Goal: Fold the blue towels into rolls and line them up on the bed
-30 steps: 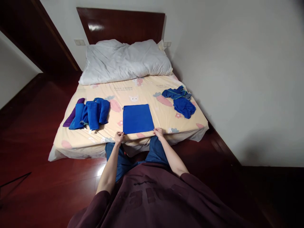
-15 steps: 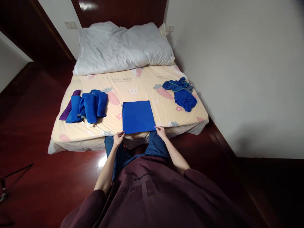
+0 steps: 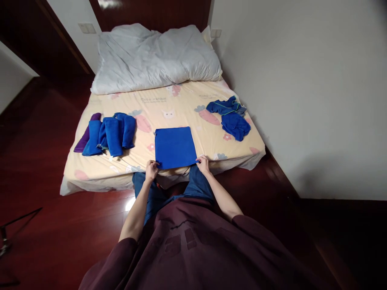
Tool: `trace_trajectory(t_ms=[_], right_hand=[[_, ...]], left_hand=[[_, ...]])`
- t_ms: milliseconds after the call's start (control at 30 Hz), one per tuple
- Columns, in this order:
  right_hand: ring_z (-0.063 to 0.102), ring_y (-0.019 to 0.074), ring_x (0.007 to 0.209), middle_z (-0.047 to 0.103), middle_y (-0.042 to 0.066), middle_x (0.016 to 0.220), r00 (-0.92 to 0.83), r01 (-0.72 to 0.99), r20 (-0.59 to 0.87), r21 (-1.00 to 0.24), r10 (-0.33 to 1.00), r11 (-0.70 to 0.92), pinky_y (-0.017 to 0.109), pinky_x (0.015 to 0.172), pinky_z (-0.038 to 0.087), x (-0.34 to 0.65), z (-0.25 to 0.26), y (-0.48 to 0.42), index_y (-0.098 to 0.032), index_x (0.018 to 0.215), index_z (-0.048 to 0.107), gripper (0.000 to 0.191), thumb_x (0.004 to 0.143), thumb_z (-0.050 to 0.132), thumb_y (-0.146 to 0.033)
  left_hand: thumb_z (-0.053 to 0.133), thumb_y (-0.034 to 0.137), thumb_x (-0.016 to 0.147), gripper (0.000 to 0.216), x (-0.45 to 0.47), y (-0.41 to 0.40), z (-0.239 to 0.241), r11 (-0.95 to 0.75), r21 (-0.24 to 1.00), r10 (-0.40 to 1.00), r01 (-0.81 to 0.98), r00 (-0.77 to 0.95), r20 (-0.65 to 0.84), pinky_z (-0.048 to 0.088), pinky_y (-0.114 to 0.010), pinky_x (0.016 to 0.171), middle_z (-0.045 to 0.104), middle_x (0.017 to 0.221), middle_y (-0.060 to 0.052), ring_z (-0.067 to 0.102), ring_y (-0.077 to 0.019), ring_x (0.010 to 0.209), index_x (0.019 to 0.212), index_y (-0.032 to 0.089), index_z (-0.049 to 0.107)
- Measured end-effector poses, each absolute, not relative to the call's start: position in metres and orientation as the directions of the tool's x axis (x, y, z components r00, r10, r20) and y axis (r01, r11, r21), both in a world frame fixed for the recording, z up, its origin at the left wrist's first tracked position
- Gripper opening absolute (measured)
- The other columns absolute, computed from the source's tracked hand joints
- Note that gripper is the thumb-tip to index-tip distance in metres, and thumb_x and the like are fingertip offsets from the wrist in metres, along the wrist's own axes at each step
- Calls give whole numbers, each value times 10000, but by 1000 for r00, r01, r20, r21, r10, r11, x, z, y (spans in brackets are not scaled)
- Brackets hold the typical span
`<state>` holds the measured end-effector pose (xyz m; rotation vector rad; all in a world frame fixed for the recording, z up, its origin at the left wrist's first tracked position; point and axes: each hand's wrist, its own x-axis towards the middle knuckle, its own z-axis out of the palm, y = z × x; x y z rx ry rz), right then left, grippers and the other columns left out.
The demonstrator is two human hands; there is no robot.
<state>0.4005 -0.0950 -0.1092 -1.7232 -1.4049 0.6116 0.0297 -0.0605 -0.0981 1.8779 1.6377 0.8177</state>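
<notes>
A maroon shirt is filling the near view, with blue jeans showing just beyond it. The left hand is pinching the near left corner of a flat blue cloth between thumb and fingers, and the right hand is gripping the near right corner in the same way. The flat blue cloth is lying on a patterned yellow sheet, its near side close to the sheet's front edge. To the left, rolled blue cloths are resting beside a purple roll. To the right and a little farther, crumpled blue cloths, one showing green edging, are lying in a heap. Beyond them a bunched white quilt is stretching across the sheet, and a dark headboard is standing behind it
</notes>
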Motion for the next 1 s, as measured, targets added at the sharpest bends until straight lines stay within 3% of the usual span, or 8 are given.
trace_trajectory(t_ms=[133,267,433,567,767,1000], right_hand=[[657,239,1124,688,114,1228,155,634,255,-766,954,101,394,1049,532,399,-108,-91,-185,1003,798,425,717,531,-18],[613,234,1279,722,68,1288,60,640,228,-756,972,138,467,1147,470,398,-106,-86,-216,1002,809,468,737,492,4],[571,219,1369,751,36,1249,30,623,265,-759,964,189,494,1198,418,397,-103,-82,-223,999,810,505,722,471,31],[691,217,1206,775,25,1186,15,538,181,-831,983,145,436,1149,481,397,-102,-78,-233,1026,813,485,749,493,5],[746,238,994,795,90,1041,195,352,3,-934,981,-67,399,967,587,406,-112,-65,-169,986,787,206,831,662,-222],[735,235,897,762,87,880,254,348,-10,-932,967,-101,386,900,598,410,-122,-57,-167,870,720,268,817,730,-429]], left_hand=[[509,68,691,491,29,-58,-91,-256,724,965,641,215,151,431,-460,1191,626,1364,-85,522,-254,1347,1100,216,736],[492,99,686,413,29,-53,-89,-285,745,944,603,312,109,402,-490,1219,705,1257,-88,516,-261,1369,981,206,760],[472,137,708,466,30,-51,-88,-251,795,956,552,273,112,439,-460,1195,731,1229,-79,558,-247,1351,1075,194,752],[485,132,704,480,31,-48,-88,-174,809,973,562,226,52,514,-426,1110,752,1199,-76,675,-250,1183,1091,185,764],[518,212,806,370,27,-43,-88,-86,794,992,602,121,16,576,-404,960,783,1061,-84,733,-269,971,1074,172,771],[573,377,888,299,22,-38,-89,-19,778,998,628,58,-23,565,-336,887,785,986,-93,730,-254,939,1014,165,742]])
